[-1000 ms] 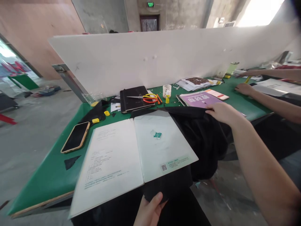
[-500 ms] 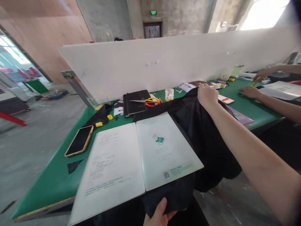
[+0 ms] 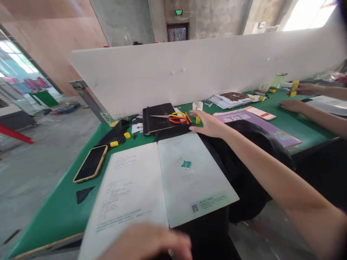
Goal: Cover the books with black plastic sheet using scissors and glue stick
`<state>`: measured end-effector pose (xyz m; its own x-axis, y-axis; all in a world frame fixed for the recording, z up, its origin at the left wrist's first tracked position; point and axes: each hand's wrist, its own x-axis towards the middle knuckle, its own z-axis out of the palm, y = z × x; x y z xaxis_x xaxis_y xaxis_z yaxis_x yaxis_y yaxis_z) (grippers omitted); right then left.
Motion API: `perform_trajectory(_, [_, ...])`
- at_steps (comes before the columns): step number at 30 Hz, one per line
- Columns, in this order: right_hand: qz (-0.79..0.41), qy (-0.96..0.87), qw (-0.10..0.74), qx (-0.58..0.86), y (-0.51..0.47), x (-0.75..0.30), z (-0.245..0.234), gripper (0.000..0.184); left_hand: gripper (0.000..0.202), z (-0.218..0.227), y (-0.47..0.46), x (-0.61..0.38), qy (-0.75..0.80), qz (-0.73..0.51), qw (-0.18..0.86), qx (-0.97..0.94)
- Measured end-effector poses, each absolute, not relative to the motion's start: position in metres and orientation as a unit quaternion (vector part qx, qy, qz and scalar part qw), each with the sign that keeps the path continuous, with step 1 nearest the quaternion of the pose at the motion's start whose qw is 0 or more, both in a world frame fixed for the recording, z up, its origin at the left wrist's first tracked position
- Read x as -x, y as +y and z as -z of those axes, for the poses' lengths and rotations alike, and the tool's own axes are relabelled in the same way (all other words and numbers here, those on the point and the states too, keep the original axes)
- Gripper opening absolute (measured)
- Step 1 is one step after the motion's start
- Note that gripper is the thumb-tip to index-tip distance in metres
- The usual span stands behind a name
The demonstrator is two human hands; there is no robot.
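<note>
My right hand [image 3: 207, 124] reaches across the green table [image 3: 62, 202], fingers stretched out, its tips beside the orange and yellow scissors [image 3: 175, 117] and a small yellow glue stick [image 3: 197, 119]; it holds nothing. My left hand [image 3: 148, 241] is blurred at the bottom edge, over the near corner of the open white booklet [image 3: 159, 184]. I cannot make out its fingers. Black cloth [image 3: 244, 159] lies bunched under my right forearm and hangs off the table's front. A small green clip [image 3: 186, 164] rests on the booklet's right page.
A phone in a tan case [image 3: 90, 163] lies at the left. A black notebook [image 3: 158, 117] sits behind the booklet, a purple book [image 3: 260, 124] to the right. A white partition [image 3: 189, 68] runs along the back. Another person's hands [image 3: 294, 105] work at far right.
My right hand let go of the black cloth and swung left to the scissors; the cloth dropped back. My left hand released the cloth's lower edge and rose over the booklet.
</note>
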<state>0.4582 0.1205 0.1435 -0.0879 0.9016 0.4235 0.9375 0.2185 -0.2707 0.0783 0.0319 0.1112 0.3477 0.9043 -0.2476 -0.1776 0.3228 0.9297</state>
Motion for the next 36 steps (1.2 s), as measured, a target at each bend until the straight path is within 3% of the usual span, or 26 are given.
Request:
perform_trajectory(2, [0.021,-0.761,0.243,0.601,0.132,-0.437,-0.132,0.067,0.041,-0.13,0.076,-0.101,0.404,-0.37,0.639,-0.54])
perform_trajectory(6, [0.076,-0.744,0.179,0.639,0.158,-0.417,-0.094,0.074,0.037,-0.129,0.171,-0.168,0.389,-0.354,0.315,-0.79])
perform_trajectory(9, [0.123,-0.73,0.15,0.655,0.171,-0.424,-0.075,0.063,0.033,-0.103,0.226,-0.195,0.409,-0.302,0.135,-0.851])
perform_trajectory(11, [0.133,-0.751,0.128,0.633,0.174,-0.436,-0.071,0.05,0.037,-0.085,0.249,-0.197,0.413,-0.302,0.069,-0.856])
perform_trajectory(14, [0.136,-0.798,0.121,0.575,0.175,-0.46,-0.067,0.038,0.037,-0.064,0.269,-0.186,0.41,-0.347,0.052,-0.842])
perform_trajectory(18, [0.111,-0.799,0.166,0.567,0.176,-0.486,-0.056,0.031,0.031,-0.049,0.285,-0.17,0.43,-0.378,0.104,-0.813])
perform_trajectory(22, [0.074,-0.784,0.192,0.586,0.175,-0.503,-0.045,0.034,0.028,-0.046,0.289,-0.165,0.401,-0.348,0.154,-0.833])
perform_trajectory(26, [0.036,-0.787,0.192,0.585,0.168,-0.512,-0.05,0.038,0.032,-0.053,0.276,-0.169,0.32,-0.29,0.129,-0.893])
perform_trajectory(31, [0.031,-0.78,0.153,0.606,0.158,-0.514,-0.063,0.048,0.062,-0.052,0.264,-0.179,0.279,-0.204,0.103,-0.933])
perform_trajectory(36, [0.032,-0.77,0.16,0.617,0.154,-0.514,-0.068,0.046,0.05,-0.045,0.271,-0.18,0.319,-0.211,0.123,-0.916])
